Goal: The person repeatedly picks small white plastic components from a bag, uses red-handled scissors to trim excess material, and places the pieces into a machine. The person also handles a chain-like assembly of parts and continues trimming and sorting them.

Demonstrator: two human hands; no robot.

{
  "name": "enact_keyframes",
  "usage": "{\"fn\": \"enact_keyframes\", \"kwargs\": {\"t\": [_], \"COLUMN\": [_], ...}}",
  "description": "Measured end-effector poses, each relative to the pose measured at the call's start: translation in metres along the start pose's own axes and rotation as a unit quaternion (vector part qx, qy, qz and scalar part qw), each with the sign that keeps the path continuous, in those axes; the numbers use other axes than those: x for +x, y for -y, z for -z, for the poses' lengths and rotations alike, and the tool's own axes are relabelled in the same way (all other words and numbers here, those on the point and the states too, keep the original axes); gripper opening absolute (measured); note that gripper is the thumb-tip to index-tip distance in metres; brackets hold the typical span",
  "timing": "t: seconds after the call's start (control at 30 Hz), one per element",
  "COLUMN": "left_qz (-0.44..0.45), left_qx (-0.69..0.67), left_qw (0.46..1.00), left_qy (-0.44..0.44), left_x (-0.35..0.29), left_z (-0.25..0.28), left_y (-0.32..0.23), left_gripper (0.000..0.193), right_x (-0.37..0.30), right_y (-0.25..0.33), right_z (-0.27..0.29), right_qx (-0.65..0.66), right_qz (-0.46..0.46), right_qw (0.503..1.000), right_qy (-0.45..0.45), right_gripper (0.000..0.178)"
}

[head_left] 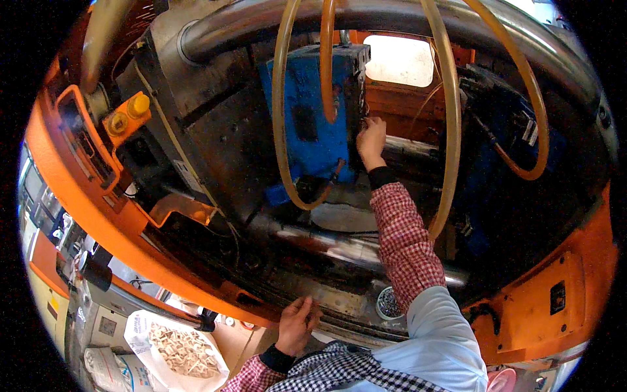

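yellow hoses, open sack of pale pieces — orange machine frame

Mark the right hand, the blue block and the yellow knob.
right hand [370,139], head view, back of the hand
blue block [307,124], head view, its front face
yellow knob [138,104], head view, its cap

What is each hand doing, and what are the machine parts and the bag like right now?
Right hand: reached into the machine, fingertips on the blue block's edge.
Left hand: resting flat on the orange frame.
Blue block: upright, mounted.
Yellow hoses: hanging in loops.
White bag: open, filled with pale pieces.
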State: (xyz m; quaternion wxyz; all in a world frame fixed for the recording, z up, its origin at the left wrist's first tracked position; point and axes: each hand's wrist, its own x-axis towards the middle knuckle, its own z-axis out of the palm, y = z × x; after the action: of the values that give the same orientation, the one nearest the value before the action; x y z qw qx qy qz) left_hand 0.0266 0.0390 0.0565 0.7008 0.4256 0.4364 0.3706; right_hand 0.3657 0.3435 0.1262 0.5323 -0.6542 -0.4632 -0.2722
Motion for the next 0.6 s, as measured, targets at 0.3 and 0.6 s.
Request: {"fn": "enact_keyframes", "kwargs": {"t": [0.3,0.6], "left_qz": [0.024,-0.03], "left_qx": [-0.046,-0.12], "left_qw": [0.999,0.988], "left_qy": [0.004,0.096], "left_x": [0.013,0.036], "left_z": [-0.02,-0.021], "left_y": [-0.001,-0.003], "left_gripper": [0.018,0.032], "right_x": [-0.02,-0.172], "right_y": [-0.031,0.116], "right_z": [0.005,0.24], "right_qx": [-0.055,0.302], "right_qz": [0.103,0.15], "right_qw": [0.993,0.823], "right_qy": [-0.024,0.457], "right_gripper": [0.032,0.017]}}
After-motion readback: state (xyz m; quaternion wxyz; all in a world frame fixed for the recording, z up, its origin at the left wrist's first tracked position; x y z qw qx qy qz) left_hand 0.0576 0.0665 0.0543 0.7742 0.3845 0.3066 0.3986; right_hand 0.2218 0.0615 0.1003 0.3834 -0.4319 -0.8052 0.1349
